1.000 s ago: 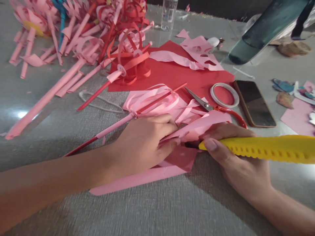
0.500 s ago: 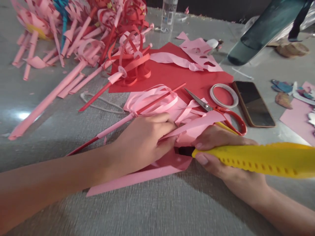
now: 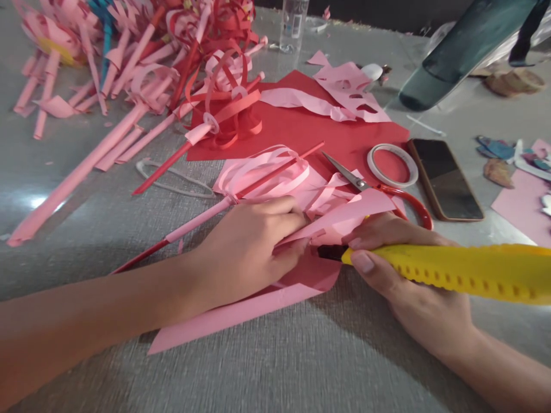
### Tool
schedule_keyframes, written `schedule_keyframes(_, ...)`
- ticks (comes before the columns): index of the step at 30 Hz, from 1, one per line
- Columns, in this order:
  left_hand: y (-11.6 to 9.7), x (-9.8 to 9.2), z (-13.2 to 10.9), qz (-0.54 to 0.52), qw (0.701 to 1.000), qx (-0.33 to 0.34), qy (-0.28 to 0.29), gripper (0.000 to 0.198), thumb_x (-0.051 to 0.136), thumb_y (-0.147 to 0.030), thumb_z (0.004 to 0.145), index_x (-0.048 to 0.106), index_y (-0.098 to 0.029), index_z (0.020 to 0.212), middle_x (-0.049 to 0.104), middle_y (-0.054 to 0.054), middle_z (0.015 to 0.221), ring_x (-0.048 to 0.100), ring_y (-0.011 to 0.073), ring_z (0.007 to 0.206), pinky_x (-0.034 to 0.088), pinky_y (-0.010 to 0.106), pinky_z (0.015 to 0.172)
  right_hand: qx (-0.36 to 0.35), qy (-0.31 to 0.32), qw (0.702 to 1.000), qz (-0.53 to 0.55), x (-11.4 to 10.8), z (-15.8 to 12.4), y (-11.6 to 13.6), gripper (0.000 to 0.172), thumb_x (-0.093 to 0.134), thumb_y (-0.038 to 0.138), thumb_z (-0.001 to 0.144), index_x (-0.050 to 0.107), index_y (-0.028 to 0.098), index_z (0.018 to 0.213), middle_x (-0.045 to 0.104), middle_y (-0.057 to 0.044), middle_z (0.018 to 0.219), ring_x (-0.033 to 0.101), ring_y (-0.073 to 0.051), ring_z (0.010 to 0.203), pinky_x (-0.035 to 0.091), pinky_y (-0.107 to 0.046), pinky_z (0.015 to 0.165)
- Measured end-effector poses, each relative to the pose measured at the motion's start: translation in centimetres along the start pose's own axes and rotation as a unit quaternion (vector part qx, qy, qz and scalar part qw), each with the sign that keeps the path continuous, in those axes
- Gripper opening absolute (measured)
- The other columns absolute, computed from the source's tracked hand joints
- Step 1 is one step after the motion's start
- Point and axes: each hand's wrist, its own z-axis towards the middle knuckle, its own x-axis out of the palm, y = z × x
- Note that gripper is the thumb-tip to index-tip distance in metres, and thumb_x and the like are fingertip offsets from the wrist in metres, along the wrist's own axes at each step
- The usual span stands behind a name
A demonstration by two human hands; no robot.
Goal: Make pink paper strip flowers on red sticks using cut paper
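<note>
My right hand [image 3: 400, 264] is closed around a yellow box cutter [image 3: 465, 269]. Its dark blade points left and lies at a piece of pink paper [image 3: 340, 221], close to my left fingertips. My left hand [image 3: 253, 246] is closed, thumb and fingers gripping that paper; some fingertips are hidden under its fold. Beneath both hands lies a darker pink-red sheet with a folded pink edge [image 3: 236, 318]. Just beyond my left hand rests a paper flower [image 3: 271, 169] of looped pink strips on a pink and red stick.
Red-handled scissors [image 3: 361, 183], a roll of white tape [image 3: 392, 165] and a phone [image 3: 445, 179] lie beyond my right hand. Red card [image 3: 297, 135] sits behind them. Paper flowers [image 3: 142, 63] pile up at back left. A dark bottle [image 3: 456, 57] and clear bottle [image 3: 294, 26] stand farther back.
My right hand and the box cutter have shifted slightly right and up, the blade tip drawing a little away from my left thumb. The left hand keeps its grip on the paper.
</note>
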Motion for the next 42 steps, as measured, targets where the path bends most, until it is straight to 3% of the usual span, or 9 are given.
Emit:
schedule_keyframes(10,0.3,0.3,-0.2,0.004,1.000,0.006,-0.002,0.011,0.058,-0.015,0.096,0.068,-0.017,0.092,0.067,0.002,0.094,0.064,0.0168,0.085,0.047,0.031,0.077,0.002,-0.016,1.000,0.002,0.1,0.2,0.0,0.016,0.075,0.032,0.087,0.067,0.028,0.075,0.066,0.007,0.067,0.059,-0.009,0.059,0.048,-0.021,0.054)
schedule_keyframes(16,0.3,0.2,-0.1,-0.001,1.000,0.006,-0.002,0.011,0.059,-0.016,0.096,0.069,-0.017,0.092,0.067,0.002,0.095,0.064,0.0171,0.086,0.048,0.031,0.078,-0.005,-0.014,1.000,-0.010,0.1,0.1,0.0,0.014,0.074,0.031,0.087,0.067,0.028,0.076,0.067,0.008,0.070,0.062,-0.009,0.063,0.049,-0.021,0.058)
schedule_keyframes(22,0.2,0.1,-0.1,-0.015,1.000,0.003,-0.008,0.012,0.058,-0.017,0.099,0.068,-0.018,0.092,0.067,0.001,0.094,0.063,0.0154,0.085,0.047,0.030,0.077,-0.012,-0.012,0.998,-0.054,0.1,0.0,0.8,0.017,0.073,0.029,0.085,0.062,0.026,0.074,0.058,0.008,0.068,0.053,-0.008,0.060,0.042,-0.026,0.057)
schedule_keyframes(28,0.1,0.2,-0.1,-0.028,0.999,-0.016,-0.021,0.014,0.059,-0.018,0.099,0.066,-0.016,0.088,0.067,0.001,0.093,0.062,0.0148,0.085,0.047,0.030,0.077,-0.010,0.001,0.999,-0.042,0.1,-0.2,0.5,0.016,0.072,0.030,0.087,0.062,0.026,0.076,0.061,0.007,0.073,0.056,-0.011,0.068,0.044,-0.029,0.066)
schedule_keyframes(33,0.1,0.2,-0.1,-0.020,0.999,-0.022,-0.025,0.015,0.059,-0.017,0.098,0.066,-0.016,0.084,0.066,0.001,0.090,0.062,0.0146,0.083,0.047,0.031,0.077,0.003,0.000,1.000,0.001,0.3,-0.3,0.3,0.016,0.074,0.027,0.087,0.061,0.025,0.077,0.059,0.007,0.072,0.053,-0.009,0.064,0.042,-0.027,0.060)
schedule_keyframes(42,0.0,0.2,-0.1,-0.015,1.000,-0.020,-0.014,0.013,0.060,-0.017,0.097,0.066,-0.016,0.086,0.064,0.001,0.090,0.061,0.0150,0.083,0.048,0.031,0.077,-0.015,-0.024,0.999,0.015,0.1,-0.2,0.0,0.015,0.075,0.028,0.088,0.064,0.026,0.078,0.064,0.003,0.076,0.060,-0.013,0.072,0.049,-0.026,0.064)
